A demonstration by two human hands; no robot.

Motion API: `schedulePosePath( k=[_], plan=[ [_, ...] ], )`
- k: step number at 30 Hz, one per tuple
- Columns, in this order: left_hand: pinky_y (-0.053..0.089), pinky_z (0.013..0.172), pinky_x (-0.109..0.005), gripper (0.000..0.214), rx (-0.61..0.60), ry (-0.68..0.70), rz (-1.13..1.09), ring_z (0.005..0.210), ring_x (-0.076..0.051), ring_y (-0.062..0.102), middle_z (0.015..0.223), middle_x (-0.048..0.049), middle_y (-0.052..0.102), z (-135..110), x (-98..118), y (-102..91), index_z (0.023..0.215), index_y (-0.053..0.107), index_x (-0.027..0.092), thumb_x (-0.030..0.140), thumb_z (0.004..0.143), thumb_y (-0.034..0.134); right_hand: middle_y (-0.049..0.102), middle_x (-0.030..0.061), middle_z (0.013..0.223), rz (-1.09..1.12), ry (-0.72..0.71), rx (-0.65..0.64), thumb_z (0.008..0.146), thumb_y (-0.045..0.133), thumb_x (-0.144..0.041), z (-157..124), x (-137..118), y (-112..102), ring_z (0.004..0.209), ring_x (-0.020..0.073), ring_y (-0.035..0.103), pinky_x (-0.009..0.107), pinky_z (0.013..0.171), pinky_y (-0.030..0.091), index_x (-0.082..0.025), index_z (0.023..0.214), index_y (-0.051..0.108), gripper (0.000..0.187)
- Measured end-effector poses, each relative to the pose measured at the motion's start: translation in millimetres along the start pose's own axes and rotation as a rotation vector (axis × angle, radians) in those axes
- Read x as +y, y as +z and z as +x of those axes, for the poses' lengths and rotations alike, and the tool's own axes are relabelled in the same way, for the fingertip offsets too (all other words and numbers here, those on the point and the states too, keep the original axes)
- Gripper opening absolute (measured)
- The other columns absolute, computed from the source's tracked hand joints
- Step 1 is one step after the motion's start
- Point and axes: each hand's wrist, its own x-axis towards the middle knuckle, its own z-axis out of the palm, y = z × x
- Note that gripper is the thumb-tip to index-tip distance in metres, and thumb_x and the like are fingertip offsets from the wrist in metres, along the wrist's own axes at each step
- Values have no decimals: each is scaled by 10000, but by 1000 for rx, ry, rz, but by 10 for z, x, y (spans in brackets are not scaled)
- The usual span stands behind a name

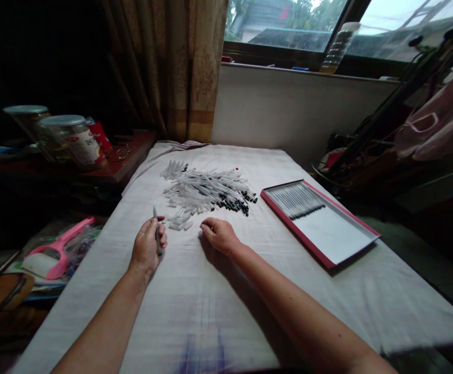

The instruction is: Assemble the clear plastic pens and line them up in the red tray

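Note:
Over the left part of the cloth, my left hand is closed round a slim grey pen, its pointed end tilted up and away from me. My right hand rests low over the cloth with its fingers curled and pinched; whatever they hold, if anything, is hidden. Just beyond both hands lie several loose clear caps. Behind these spreads a heap of clear pen barrels, with black ends bunched at its right. An open red-edged box to the right contains a row of black-ended pens.
A pale cloth covers the table. A small red piece lies behind the heap. Lidded jars stand on a dark side table at left, above a pink-handled roller. Curtain and window lie beyond; a bottle leans on the sill.

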Motion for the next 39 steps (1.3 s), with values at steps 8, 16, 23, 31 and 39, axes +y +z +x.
schedulePosePath(
  k=[8,16,23,31,39],
  plan=[
    [246,320,-118,367,-90,-39,131,355,-30,371,564,104,451,-103,-65,74,957,588,179,457,723,642,703,83,1139,-445,-30,-54,906,436,-243,451,-80,-42,1017,252,661,332,810,488,-279,1246,625,391],
    [242,307,-120,407,-127,-66,199,368,-41,378,573,94,460,-150,-50,96,981,608,185,480,703,651,718,102,1105,-641,-124,-200,885,509,-290,750,-183,-168,1015,273,666,340,772,492,-276,1224,612,355],
    [225,299,-115,432,-125,-91,218,366,-37,362,578,90,464,-146,-34,96,984,614,180,491,687,658,731,87,1059,-608,-194,-213,920,493,-351,749,-126,-230,987,247,666,300,770,456,-270,1135,661,284],
    [243,313,-122,452,-181,-47,286,393,-41,381,611,77,487,-149,-92,87,1006,629,181,511,700,669,718,23,831,-2,-114,8,824,599,-288,214,250,-194,713,138,622,246,693,441,-202,897,701,152],
    [324,380,-172,450,-247,79,482,417,-73,428,553,47,513,-200,-212,74,997,704,159,490,693,709,616,-28,634,823,151,-40,646,702,-397,-147,440,-302,497,95,561,225,505,457,-170,734,601,264]
  ],
)
